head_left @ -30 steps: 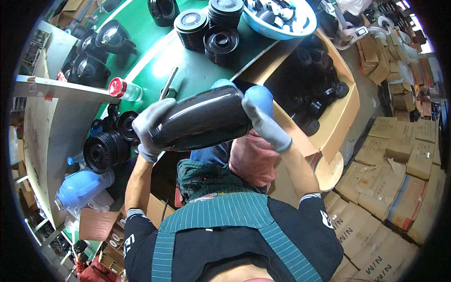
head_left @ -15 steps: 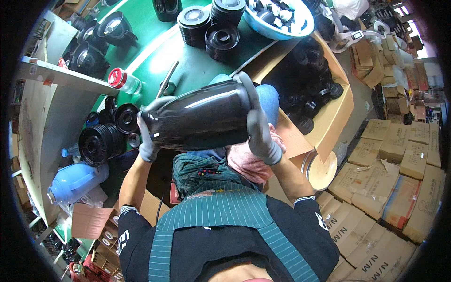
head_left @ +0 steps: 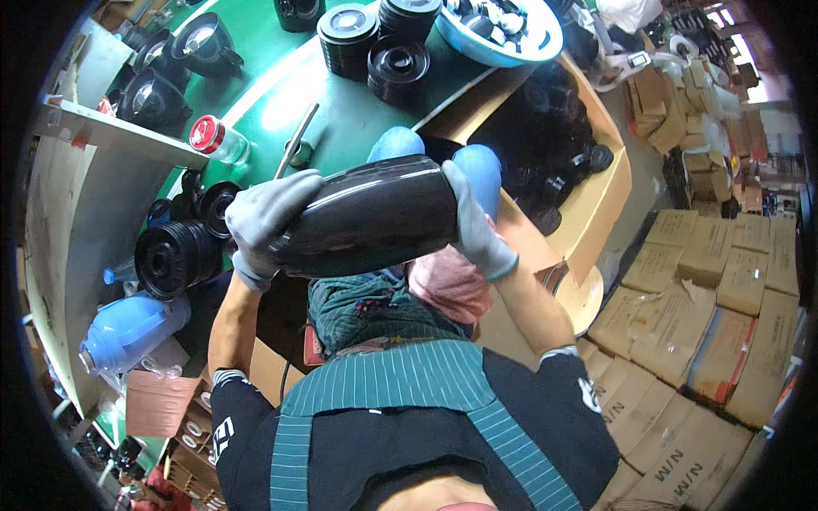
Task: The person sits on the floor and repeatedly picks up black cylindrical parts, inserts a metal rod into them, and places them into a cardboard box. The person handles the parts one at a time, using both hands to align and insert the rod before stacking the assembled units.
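A glossy black thermos body [head_left: 371, 213] lies sideways across my lap, held up between both gloved hands. My left hand [head_left: 266, 223], in a grey glove, wraps over its narrower left end with the fingers curled round the rim. Against the wide right end presses my right hand [head_left: 479, 226], its fingers bent along the edge; part of them is hidden behind the body. Beneath it are a pink cloth [head_left: 447, 285] and a dark green cloth [head_left: 362, 311] on my lap.
Stacked black lids [head_left: 348, 38] and a blue basin [head_left: 503, 55] of small parts stand on the green table. A red-capped jar [head_left: 217, 140] and metal rod [head_left: 298, 136] are nearer. An open carton [head_left: 609, 204] of black parts is right; a blue thermos [head_left: 132, 328] sits left.
My left hand has shifted from the underside of the narrow end to a grip over it. My right hand has moved slightly down along the wide end.
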The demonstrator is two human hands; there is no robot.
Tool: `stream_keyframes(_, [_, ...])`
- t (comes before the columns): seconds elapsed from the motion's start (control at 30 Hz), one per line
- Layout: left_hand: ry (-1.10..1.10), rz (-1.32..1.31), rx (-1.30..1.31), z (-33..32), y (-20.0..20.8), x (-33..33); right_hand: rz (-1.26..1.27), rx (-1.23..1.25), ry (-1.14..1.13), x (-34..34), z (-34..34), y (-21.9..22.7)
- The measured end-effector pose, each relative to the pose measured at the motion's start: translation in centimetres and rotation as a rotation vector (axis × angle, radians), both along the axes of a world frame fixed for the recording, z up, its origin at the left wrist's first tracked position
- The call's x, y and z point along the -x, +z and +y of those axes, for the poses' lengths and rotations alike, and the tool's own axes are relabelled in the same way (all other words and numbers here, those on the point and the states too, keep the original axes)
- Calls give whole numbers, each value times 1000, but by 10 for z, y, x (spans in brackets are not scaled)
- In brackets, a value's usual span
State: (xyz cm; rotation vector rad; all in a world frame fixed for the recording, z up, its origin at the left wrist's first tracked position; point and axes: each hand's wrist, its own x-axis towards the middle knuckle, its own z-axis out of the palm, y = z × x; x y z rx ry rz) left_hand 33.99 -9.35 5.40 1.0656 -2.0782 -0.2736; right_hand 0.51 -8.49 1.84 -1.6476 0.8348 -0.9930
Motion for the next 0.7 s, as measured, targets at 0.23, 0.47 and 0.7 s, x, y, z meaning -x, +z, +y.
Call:
stream_keyframes(0.23, [29,1205,-1129,26,-131,-41,106,349,-54,-15,5,24])
stream_keyframes(0.47, [49,779,-715,12,-72,-4,-320,-147,-122,-25,24,29])
stream_keyframes(0.7, [37,-1,80,21,-13,76,-550,-786,-299,59,1,-60])
